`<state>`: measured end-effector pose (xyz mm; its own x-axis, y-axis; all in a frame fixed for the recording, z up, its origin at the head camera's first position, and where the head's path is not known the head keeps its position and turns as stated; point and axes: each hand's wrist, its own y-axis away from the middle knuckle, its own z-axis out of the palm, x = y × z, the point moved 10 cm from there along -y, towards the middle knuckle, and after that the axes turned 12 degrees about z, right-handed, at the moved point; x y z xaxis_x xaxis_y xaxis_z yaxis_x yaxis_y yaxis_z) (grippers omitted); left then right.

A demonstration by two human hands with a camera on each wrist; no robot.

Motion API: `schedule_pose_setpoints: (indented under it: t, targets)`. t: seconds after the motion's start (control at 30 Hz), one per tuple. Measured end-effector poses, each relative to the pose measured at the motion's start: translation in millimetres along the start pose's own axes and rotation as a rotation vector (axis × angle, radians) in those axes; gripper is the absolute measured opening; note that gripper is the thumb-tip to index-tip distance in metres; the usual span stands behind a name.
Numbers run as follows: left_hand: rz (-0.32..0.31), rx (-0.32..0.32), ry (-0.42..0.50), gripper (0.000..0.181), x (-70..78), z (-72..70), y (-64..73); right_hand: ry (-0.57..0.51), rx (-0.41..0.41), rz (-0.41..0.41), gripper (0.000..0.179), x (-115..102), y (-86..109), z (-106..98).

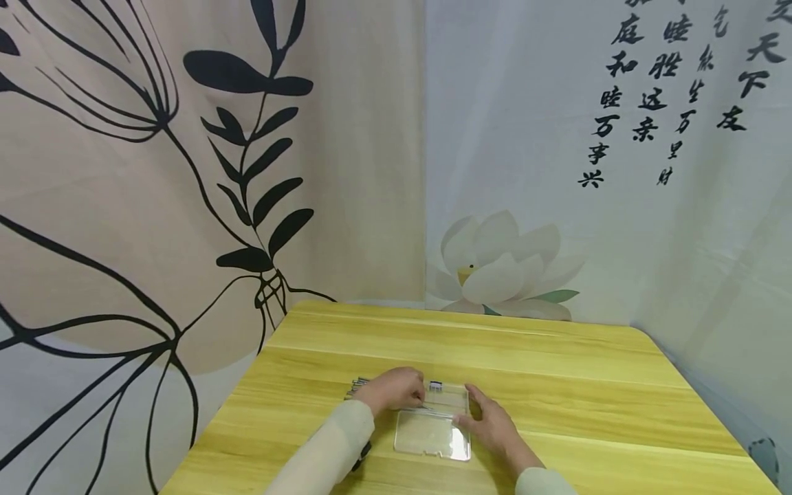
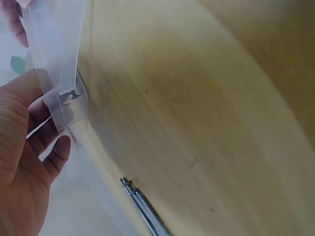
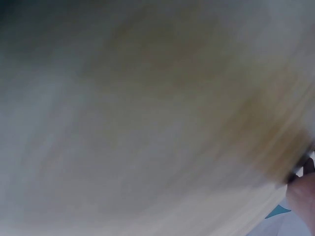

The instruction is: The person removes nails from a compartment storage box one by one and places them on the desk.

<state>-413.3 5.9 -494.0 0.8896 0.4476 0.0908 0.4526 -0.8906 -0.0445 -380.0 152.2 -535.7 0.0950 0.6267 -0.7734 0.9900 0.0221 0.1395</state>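
Note:
A clear plastic case [image 1: 433,434] lies unfolded on the table, its lid flap towards me. My left hand [image 1: 396,389] is bent over the case's left end, fingers curled. At its fingertips a small metal piece [image 2: 73,94] shows through the plastic; it seems pinched, though the fingers partly hide it. My right hand [image 1: 493,423] grips the case's right side, thumb at the near part and fingers at the far corner. Left of the case, partly behind my left hand, lie several thin metal rods [image 2: 142,209]. The right wrist view is mostly blurred.
A small dark-and-silver item [image 1: 436,386] sits at the case's far side. Under my left sleeve a black object [image 1: 361,456] shows partly. The wooden table [image 1: 588,371] reaches back to a printed curtain [image 1: 365,172].

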Motion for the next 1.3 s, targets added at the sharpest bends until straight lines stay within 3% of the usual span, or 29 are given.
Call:
schedule_pose_setpoints:
  t: [0.13,0.3,0.77,1.3]
  targets:
    - [-0.014,0.022,0.043,0.008,-1.6,-1.3,3.9,-0.01,-0.002,0.006,0.079,-0.6,1.7,-0.4]
    - [-0.069,0.081,0.181,0.008,-6.5,-7.3,9.4,-0.013,-0.007,0.01,0.079,-0.5,2.7,0.3]
    - [-0.2,0.215,0.394,0.015,-36.2,-29.0,29.5,-0.011,-0.019,0.004,0.079,-1.1,2.9,1.6]
    - [-0.249,0.336,0.482,0.012,-61.8,-37.2,49.7,-0.014,-0.015,0.006,0.078,-1.1,1.8,1.0]
